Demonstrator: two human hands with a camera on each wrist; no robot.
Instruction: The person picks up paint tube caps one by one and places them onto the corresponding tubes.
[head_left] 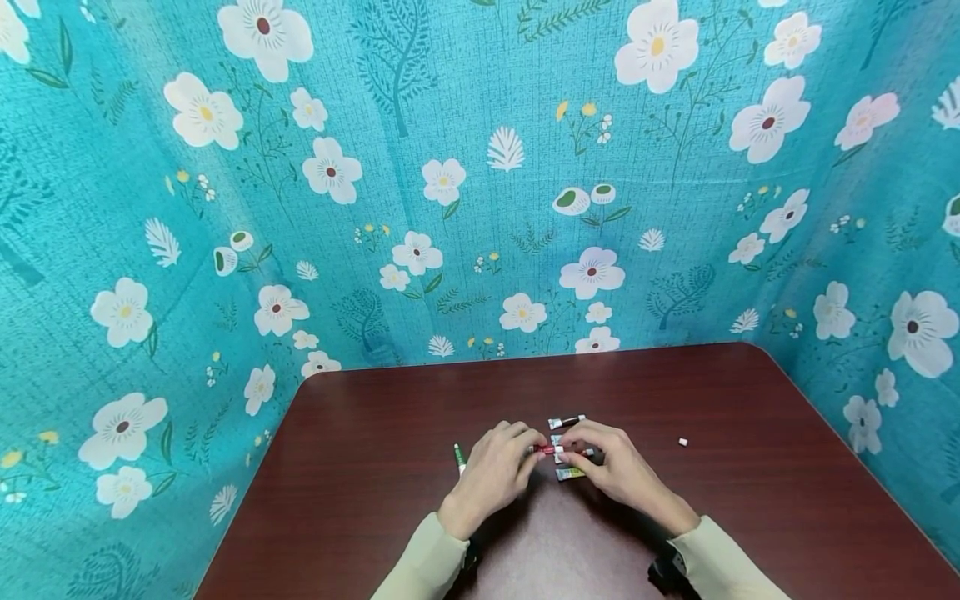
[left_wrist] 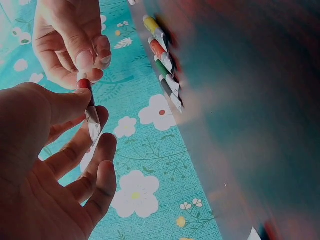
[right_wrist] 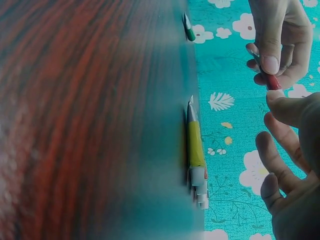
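A small red paint tube is held between the two hands, above the table. The left hand pinches its body between thumb and fingers; the flat crimped end shows past those fingertips in the left wrist view. At the tube's white cap end, the right hand pinches with thumb and finger. Beneath and beside the right hand lie several more tubes, among them a black tube and a yellow tube. An orange-red tube rests in the same row, partly hidden in the head view. A separate green tube lies left of the left hand.
The dark reddish-brown table has rounded far corners. A small white piece, perhaps a cap, lies right of the right hand. Turquoise floral cloth hangs behind the table and along both sides.
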